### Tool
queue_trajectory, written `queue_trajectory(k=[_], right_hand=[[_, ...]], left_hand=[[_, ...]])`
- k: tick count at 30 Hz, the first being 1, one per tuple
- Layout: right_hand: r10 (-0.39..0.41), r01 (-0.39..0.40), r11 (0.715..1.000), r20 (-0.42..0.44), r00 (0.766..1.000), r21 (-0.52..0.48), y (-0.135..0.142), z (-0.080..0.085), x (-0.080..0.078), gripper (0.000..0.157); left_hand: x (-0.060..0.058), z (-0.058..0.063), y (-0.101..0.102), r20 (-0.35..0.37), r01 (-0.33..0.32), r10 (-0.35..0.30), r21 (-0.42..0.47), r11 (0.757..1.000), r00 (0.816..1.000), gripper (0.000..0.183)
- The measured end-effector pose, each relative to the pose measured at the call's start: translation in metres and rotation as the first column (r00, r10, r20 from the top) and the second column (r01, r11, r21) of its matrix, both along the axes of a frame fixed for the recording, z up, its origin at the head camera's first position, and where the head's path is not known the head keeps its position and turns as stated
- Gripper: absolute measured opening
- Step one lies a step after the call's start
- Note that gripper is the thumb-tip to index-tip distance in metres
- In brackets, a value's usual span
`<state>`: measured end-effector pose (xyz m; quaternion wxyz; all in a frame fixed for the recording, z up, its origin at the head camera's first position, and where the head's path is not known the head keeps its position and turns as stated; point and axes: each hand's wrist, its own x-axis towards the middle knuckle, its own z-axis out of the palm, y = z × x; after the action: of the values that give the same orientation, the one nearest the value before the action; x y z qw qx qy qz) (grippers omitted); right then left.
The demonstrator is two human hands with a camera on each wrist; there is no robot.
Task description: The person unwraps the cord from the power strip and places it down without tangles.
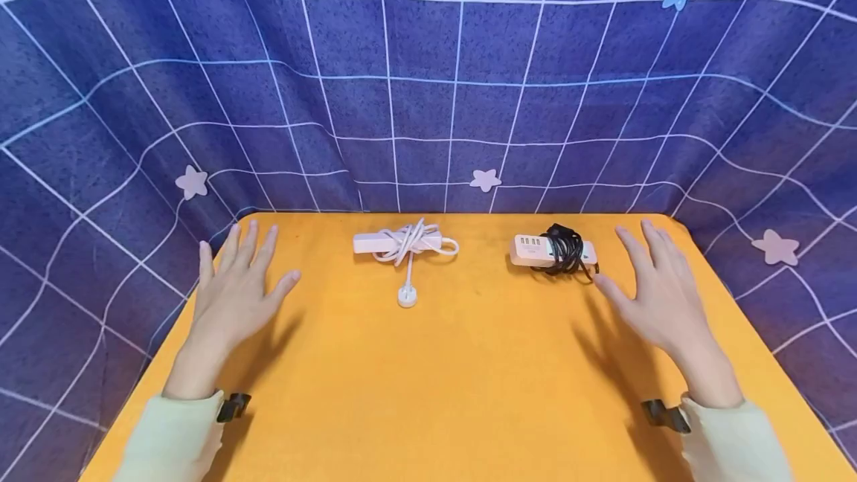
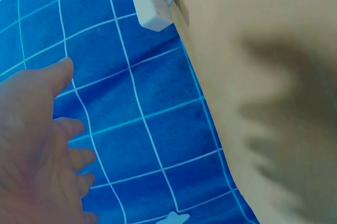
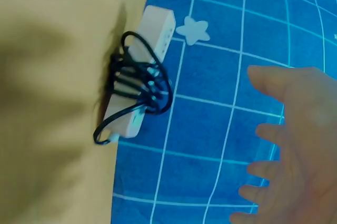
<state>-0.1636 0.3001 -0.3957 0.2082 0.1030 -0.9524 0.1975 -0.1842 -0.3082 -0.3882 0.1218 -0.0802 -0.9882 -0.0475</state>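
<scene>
left hand [image 1: 230, 296] and right hand [image 1: 659, 294] hover above the tabletop [image 1: 442, 378], fingers straight and spread apart, thumbs angled inward, wrists extending from pale sleeves [image 1: 170, 434]. a black-corded power strip [image 1: 545, 250] lies near the right thumb; a white-corded power strip [image 1: 398, 242] lies farther from the left hand.

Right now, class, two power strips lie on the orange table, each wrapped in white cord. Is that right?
No: the head view shows black cord round the right-hand power strip. The left-hand power strip has white cord, and both lie on the orange table.
</scene>
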Motion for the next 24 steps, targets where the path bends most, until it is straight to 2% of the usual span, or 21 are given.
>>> queue_trajectory(k=[6, 10, 14, 21, 24], right_hand=[[0.037, -0.038, 0.991, -0.016, 0.999, -0.128, -0.019, 0.014, -0.017, 0.075], [0.110, -0.121, 0.973, -0.062, 0.992, -0.195, -0.035, 0.022, -0.032, 0.069], [0.173, -0.189, 0.956, -0.090, 0.981, -0.223, -0.053, 0.022, -0.047, 0.063], [0.261, -0.278, 0.927, -0.100, 0.960, -0.252, -0.084, 0.018, -0.073, 0.057], [0.301, -0.314, 0.899, -0.090, 0.949, -0.304, -0.098, 0.017, -0.084, 0.055]], left_hand=[[-0.004, 0.002, 0.005, 0.036, 0.042, -0.044, 0.079, 0.996, 0.998, 0.086], [-0.007, 0.005, 0.009, 0.028, 0.050, -0.054, 0.129, 0.990, 0.998, 0.084], [-0.009, 0.005, 0.017, 0.014, 0.065, -0.068, 0.162, 0.985, 0.998, 0.078], [-0.016, 0.007, 0.033, -0.025, 0.149, -0.148, 0.278, 0.949, 0.989, 0.056], [-0.020, 0.005, 0.039, -0.004, 0.174, -0.183, 0.319, 0.932, 0.983, 0.049]])
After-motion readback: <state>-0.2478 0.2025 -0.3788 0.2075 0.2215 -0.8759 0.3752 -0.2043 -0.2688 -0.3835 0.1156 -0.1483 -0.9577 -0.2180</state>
